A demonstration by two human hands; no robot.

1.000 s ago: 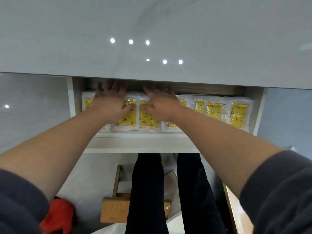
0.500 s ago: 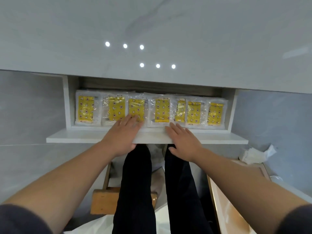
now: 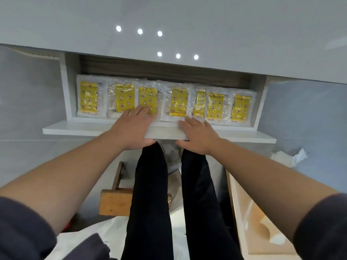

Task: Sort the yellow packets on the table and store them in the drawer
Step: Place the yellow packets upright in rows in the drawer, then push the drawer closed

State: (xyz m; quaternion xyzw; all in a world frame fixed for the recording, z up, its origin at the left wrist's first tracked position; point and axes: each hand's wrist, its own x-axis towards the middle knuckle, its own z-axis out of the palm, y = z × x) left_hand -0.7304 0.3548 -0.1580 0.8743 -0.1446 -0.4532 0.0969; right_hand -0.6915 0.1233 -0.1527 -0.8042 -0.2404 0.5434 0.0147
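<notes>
The drawer (image 3: pixel 71 128) is drawn out below the counter (image 3: pixel 244 34). Seven packets (image 3: pixel 178 104) are laid across it side by side, with their long axes running inward. The left hand (image 3: pixel 134 126) and right hand (image 3: pixel 197 135) are spread flat on its front edge, and nothing is gripped. A packet is seemingly touched by the left fingertips.

Open drawer (image 3: pixel 75 128): yellow packets (image 3: pixel 178 104) line the floor from left wall to right wall; the tabletop (image 3: pixel 187 15) overhangs the rear edge, where a dark strip (image 3: pixel 169 71) possibly lies free.
</notes>
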